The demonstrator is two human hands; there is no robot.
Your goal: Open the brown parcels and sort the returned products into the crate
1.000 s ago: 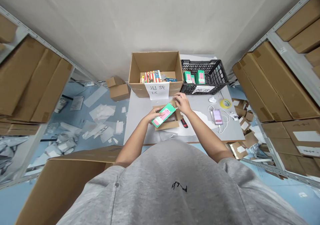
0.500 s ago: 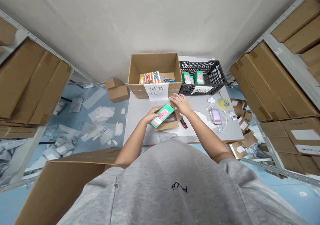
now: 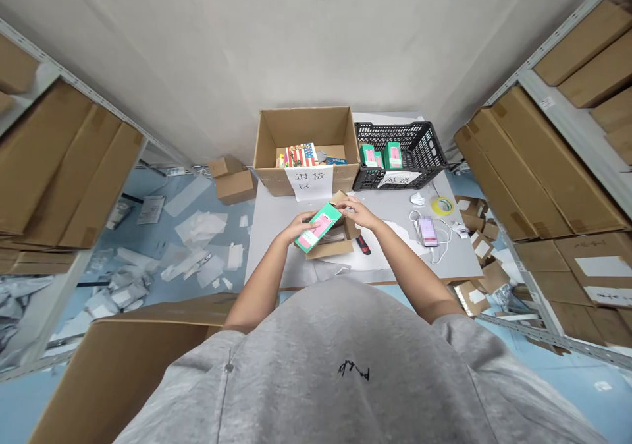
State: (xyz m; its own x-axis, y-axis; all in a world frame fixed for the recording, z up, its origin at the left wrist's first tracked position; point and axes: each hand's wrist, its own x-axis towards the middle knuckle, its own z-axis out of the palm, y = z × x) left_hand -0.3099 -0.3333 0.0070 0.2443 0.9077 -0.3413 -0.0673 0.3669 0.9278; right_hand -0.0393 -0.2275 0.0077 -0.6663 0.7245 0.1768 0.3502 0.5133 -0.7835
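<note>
My left hand (image 3: 299, 225) grips a green and pink product box (image 3: 318, 226), held slanted above a small open cardboard carton (image 3: 334, 245) on the grey table (image 3: 269, 217). At the far end of that box my right hand (image 3: 359, 212) rests with curled fingers, touching its upper end and the carton's flap. Whether the right hand grips the box or only touches it does not show.
A large open cardboard box (image 3: 306, 147) with a paper label and a black plastic crate (image 3: 401, 153) holding green boxes stand at the table's far edge. A phone (image 3: 427, 230), tape roll (image 3: 444, 204) and red-handled cutter (image 3: 364, 244) lie right. Shelves of cartons flank both sides; paper litters the floor.
The green box has tipped a little and shifted left. My right hand drew back from the carton's flap to the box's far end, fingers curling in.
</note>
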